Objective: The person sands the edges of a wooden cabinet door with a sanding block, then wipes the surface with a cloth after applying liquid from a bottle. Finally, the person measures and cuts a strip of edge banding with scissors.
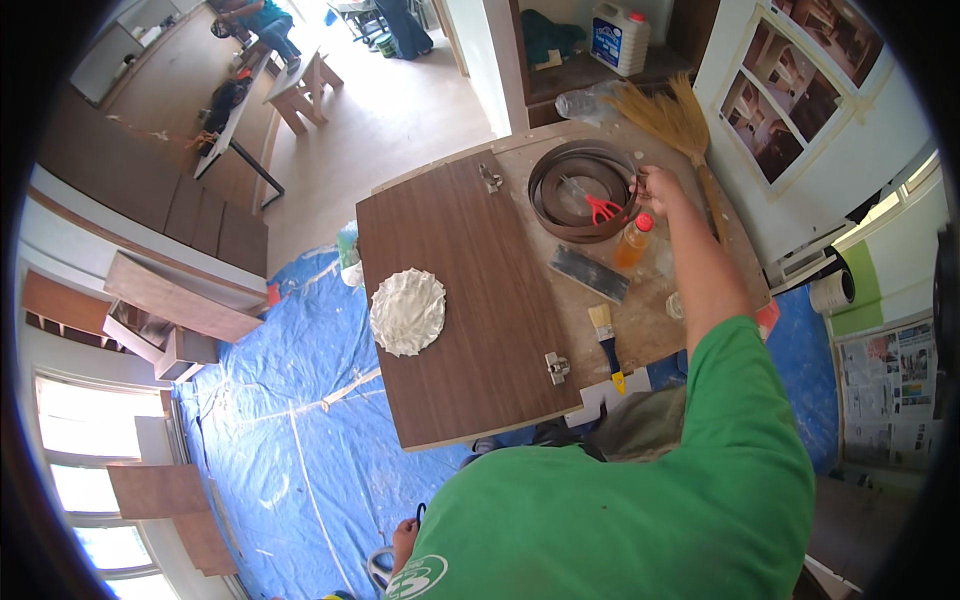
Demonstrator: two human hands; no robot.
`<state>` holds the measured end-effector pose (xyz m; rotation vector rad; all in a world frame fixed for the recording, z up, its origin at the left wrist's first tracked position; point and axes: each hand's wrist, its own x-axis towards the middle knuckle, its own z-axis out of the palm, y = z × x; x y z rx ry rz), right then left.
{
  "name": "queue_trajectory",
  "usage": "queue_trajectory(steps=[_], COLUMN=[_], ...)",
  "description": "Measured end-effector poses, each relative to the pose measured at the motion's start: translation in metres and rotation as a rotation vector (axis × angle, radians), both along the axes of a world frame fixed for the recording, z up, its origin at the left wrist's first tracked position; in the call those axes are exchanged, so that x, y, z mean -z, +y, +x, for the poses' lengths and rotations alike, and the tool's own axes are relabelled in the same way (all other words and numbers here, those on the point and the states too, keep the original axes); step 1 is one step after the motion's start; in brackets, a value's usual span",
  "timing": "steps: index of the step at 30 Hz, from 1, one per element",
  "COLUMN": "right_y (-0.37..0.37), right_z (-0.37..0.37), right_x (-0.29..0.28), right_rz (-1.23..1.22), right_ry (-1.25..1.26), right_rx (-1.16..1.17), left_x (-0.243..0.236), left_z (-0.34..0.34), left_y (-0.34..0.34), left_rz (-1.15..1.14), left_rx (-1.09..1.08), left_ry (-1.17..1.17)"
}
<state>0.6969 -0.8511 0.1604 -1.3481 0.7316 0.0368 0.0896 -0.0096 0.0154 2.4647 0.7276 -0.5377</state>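
My right hand (655, 190) reaches across the table with its fingers closed on the right rim of a coil of brown edge banding (545, 212). Red-handled scissors (603, 210) lie inside the coil. Just below that hand stands a bottle of orange liquid (632, 246) with a red cap. Low beside my body, my left hand (404, 540) is closed around something dark, mostly hidden. A brown wood-grain door panel (470, 300) lies flat, bearing metal hinges (557, 368) and a round, crumpled white cloth (408, 312). Right of the panel are a dark flat block (590, 273) and a paintbrush (606, 345).
A straw broom (665, 115) and a clear plastic bottle (588, 102) lie at the table's far right. Blue sheeting (290, 430) covers the floor to the left. A white jug (620, 38) stands on a shelf. Far left, another person (268, 25) is near a bench (300, 90).
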Motion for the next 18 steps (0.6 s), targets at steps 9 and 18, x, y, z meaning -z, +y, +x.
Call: queue_trajectory(steps=[9,18], right_y=[0.009,0.0], right_z=[-0.004,0.008], right_x=[0.036,0.072], right_rz=[-0.228,-1.107], right_ry=[-0.036,0.146], right_rx=[-0.005,-0.405], left_x=[-0.017,-0.052], left_z=[-0.024,-0.002], left_y=[0.007,-0.02], left_rz=[0.011,-0.041], left_rx=[-0.034,-0.123], left_ry=[0.145,0.132])
